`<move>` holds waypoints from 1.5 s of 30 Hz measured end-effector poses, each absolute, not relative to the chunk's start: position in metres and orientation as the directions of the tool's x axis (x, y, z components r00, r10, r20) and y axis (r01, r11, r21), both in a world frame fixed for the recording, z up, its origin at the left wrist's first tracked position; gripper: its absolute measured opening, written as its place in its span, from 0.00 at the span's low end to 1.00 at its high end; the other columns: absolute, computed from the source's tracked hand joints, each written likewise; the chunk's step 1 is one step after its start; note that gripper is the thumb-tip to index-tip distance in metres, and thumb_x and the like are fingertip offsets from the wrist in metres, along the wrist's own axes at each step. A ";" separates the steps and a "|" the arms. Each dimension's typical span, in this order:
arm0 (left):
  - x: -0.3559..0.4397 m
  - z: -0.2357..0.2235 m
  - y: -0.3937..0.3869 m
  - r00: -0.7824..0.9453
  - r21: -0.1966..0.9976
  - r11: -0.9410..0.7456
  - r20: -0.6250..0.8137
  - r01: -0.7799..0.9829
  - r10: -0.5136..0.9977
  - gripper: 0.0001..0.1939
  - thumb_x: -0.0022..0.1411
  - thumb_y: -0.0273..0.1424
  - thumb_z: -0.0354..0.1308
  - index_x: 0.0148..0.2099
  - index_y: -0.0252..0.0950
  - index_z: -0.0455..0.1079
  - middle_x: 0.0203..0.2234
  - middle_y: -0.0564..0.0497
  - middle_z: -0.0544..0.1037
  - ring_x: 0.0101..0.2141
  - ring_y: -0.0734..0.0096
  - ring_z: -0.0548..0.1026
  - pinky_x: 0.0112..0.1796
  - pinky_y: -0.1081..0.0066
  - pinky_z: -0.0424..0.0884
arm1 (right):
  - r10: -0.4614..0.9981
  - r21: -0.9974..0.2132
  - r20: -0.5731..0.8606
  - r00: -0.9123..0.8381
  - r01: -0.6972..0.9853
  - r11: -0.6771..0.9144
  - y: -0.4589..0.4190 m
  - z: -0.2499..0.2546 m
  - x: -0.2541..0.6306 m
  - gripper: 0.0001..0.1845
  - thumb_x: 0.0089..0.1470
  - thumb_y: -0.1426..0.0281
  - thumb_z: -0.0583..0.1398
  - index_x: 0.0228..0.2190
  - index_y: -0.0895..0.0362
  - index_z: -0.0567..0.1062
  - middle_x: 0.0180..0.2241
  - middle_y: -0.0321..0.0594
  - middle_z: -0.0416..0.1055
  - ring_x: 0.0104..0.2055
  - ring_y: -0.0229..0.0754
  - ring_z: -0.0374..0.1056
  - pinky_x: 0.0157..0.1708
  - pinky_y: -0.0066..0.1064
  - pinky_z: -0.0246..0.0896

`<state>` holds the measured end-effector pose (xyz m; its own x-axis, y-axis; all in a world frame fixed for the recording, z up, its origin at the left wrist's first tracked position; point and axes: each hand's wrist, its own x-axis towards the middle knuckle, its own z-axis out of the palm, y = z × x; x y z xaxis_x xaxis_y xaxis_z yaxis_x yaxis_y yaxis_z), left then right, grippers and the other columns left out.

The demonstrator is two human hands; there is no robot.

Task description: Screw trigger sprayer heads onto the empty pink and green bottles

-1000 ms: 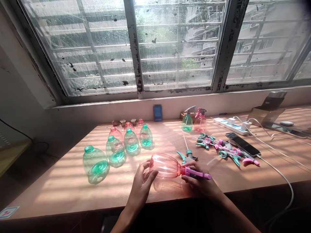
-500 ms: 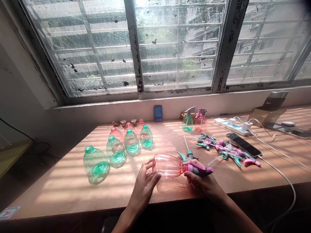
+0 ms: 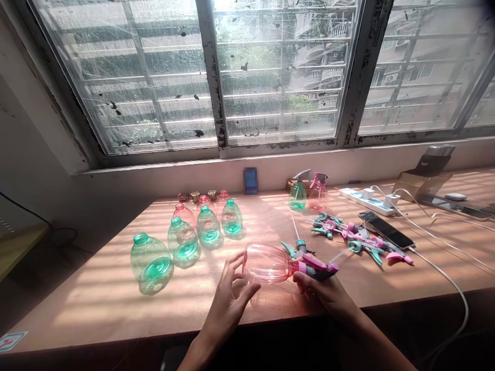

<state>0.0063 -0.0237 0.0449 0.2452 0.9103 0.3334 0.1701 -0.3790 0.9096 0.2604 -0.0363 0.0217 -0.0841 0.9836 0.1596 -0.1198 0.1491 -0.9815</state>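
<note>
Now the right hand (image 3: 323,291), fingers closed, grips the pink-and-grey plastic trigger sprayer (image 3: 317,264) on a translucent pink bottle (image 3: 266,264), sideways above the wooden table (image 3: 104,314); the left hand (image 3: 232,293) curves half-open beside its base. White corner sticker (image 3: 12,341): red print, illegible.

Bright sun thru grimy grey-framed glass window (image 3: 255,77), w/ glare; striped light/shadow across brown wooden bench (image 3: 96,304), v. dark below its front edge; glints on transp. pink plastic bottle (image 3: 266,263); view's top-rt corner dark.

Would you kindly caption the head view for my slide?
Right hand gripping the spray head of a red bottle, left hand at its base, green bottles at left.
</note>
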 end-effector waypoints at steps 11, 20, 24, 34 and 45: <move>0.005 0.040 -0.020 0.217 0.929 -0.348 0.316 0.127 0.923 0.23 0.71 0.40 0.56 0.65 0.45 0.65 0.67 0.44 0.59 0.60 0.53 0.69 0.56 0.60 0.71 | 0.982 -0.985 0.170 -0.082 -0.056 0.166 -0.039 0.026 0.257 0.17 0.53 0.54 0.68 0.37 0.52 0.74 0.20 0.30 0.70 0.19 0.37 0.61 0.21 0.30 0.53; 0.006 0.047 -0.025 0.221 0.907 -0.390 0.353 0.156 0.909 0.22 0.67 0.41 0.62 0.60 0.44 0.70 0.66 0.42 0.62 0.64 0.46 0.63 0.56 0.56 0.71 | 0.986 -0.978 0.154 -0.058 -0.153 0.144 -0.039 0.025 0.257 0.22 0.50 0.52 0.70 0.35 0.57 0.76 0.19 0.32 0.71 0.20 0.36 0.62 0.20 0.29 0.53; 0.007 0.045 -0.023 0.196 0.932 -0.342 0.316 0.117 0.928 0.19 0.67 0.44 0.60 0.55 0.40 0.73 0.65 0.40 0.62 0.55 0.50 0.74 0.51 0.57 0.75 | 0.986 -0.973 0.158 -0.057 -0.178 0.146 -0.041 0.026 0.256 0.22 0.50 0.52 0.70 0.34 0.58 0.78 0.23 0.37 0.75 0.20 0.38 0.65 0.20 0.29 0.56; 0.008 0.046 -0.022 0.211 0.877 -0.443 0.405 0.184 0.890 0.15 0.61 0.38 0.68 0.49 0.41 0.75 0.61 0.40 0.68 0.65 0.45 0.61 0.54 0.56 0.71 | 0.988 -0.953 0.150 -0.026 -0.269 0.138 -0.034 0.019 0.259 0.19 0.53 0.54 0.69 0.33 0.57 0.77 0.27 0.39 0.77 0.21 0.38 0.67 0.19 0.28 0.57; 0.007 0.043 -0.020 0.205 0.930 -0.345 0.316 0.129 0.926 0.17 0.65 0.44 0.63 0.48 0.38 0.74 0.63 0.39 0.66 0.57 0.46 0.71 0.50 0.57 0.74 | 0.995 -0.982 0.102 0.016 -0.157 0.103 -0.036 0.022 0.259 0.20 0.49 0.53 0.71 0.28 0.57 0.78 0.18 0.35 0.72 0.20 0.38 0.63 0.21 0.30 0.56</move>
